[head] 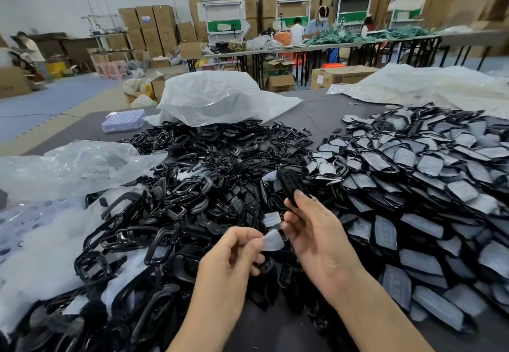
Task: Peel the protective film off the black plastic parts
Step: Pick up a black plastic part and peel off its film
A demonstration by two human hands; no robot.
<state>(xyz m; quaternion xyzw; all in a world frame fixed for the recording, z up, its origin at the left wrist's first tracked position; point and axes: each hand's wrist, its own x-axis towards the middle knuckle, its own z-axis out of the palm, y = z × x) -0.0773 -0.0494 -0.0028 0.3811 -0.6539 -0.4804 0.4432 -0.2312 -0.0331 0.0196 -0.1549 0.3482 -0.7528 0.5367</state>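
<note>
Broadly, everything sits on a grey table (316, 120), and places below are given from the black part (290, 186) held up near its middle. Right of that part spreads the largest heap, the film-covered parts (427, 186), overlapping like tiles with their pale film faces up. I take this to be the stock waiting to be peeled, kept on the side of the hand that picks. Left of the part and beyond it lies a tangled heap of bare black frames and pieces (192, 186), probably where stripped parts get dropped. Beyond the part a clear plastic bag (214, 98) lies slumped over that heap, and far to its left lies a second crumpled bag (68, 167), likely the packing the parts came in.

Just below the part, the right hand (316, 233) grips its lower end between thumb and curled fingers. The part stands tilted upward and away from the person, which keeps its face free for stripping. Lower left of the part, the left hand (234, 255) pinches a small translucent film piece (272, 240) between thumb and forefinger. The other fingers are curled in. The film looks separate from the part, so this peel seems finished and the film ready to discard. A second pale scrap (271, 219) shows just below the part. I cannot tell whether it lies loose on the heap.
</note>
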